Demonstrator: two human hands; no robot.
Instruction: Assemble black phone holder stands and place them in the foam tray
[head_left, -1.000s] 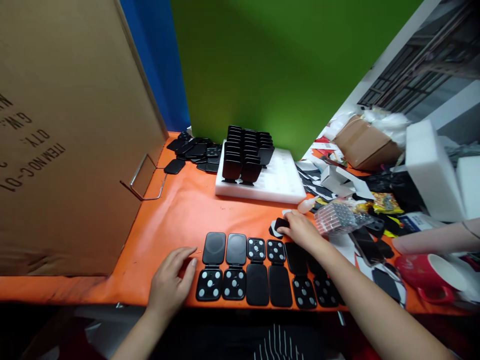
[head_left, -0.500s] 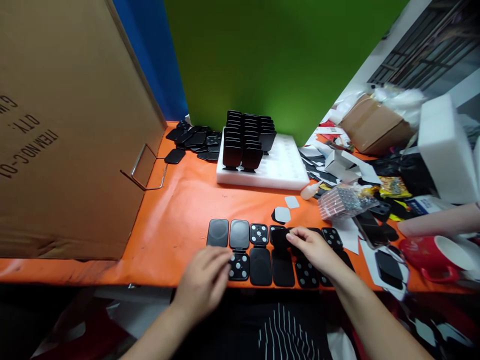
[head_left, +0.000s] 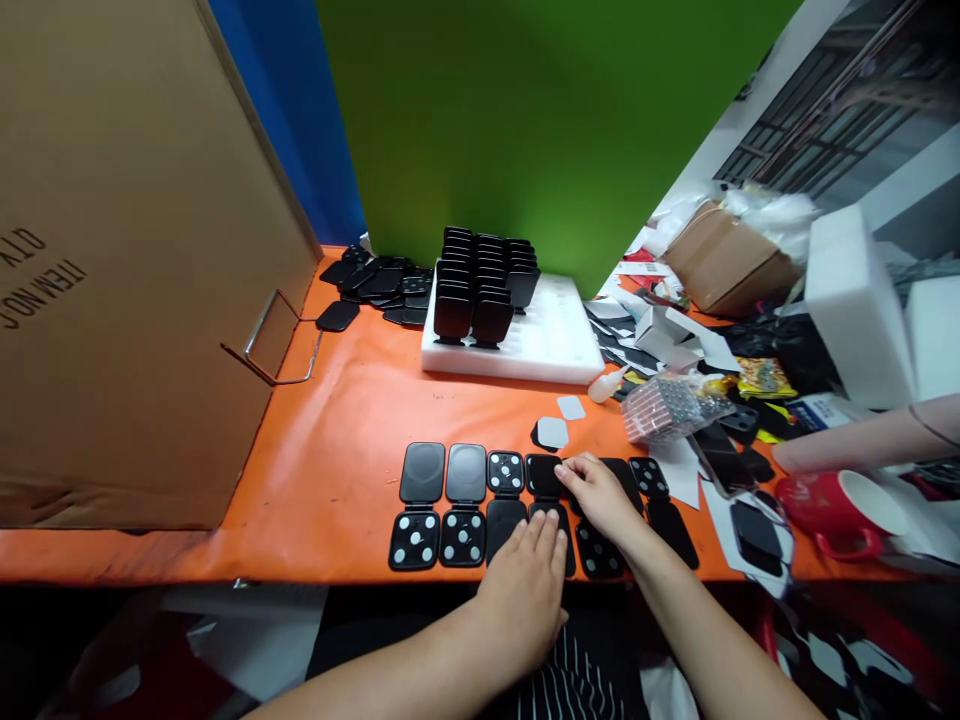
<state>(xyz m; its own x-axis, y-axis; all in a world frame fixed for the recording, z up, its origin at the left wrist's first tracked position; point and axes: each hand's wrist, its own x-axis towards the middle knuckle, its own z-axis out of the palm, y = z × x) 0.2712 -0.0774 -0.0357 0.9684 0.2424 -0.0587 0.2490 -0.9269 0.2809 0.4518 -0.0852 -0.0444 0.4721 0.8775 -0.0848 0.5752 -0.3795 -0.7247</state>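
Note:
Two rows of square black plates lie near the front edge of the orange table; some, like the dotted plate at the left end, show pale round dots. My left hand rests flat, fingers stretched, over a black plate in the front row. My right hand pinches the edge of a thin black piece, which lies over a back-row plate. Behind the rows are a light square piece on a dark one and another light piece.
A white foam block holds upright black plates. Loose black plates are piled to its left. A large cardboard box and a wire stand are at left. A red mug and clutter lie right.
My left hand has moved right from the left end of the rows onto a front plate. The black piece in my right hand has come down flatter over the back-row plate. The view has shifted slightly.

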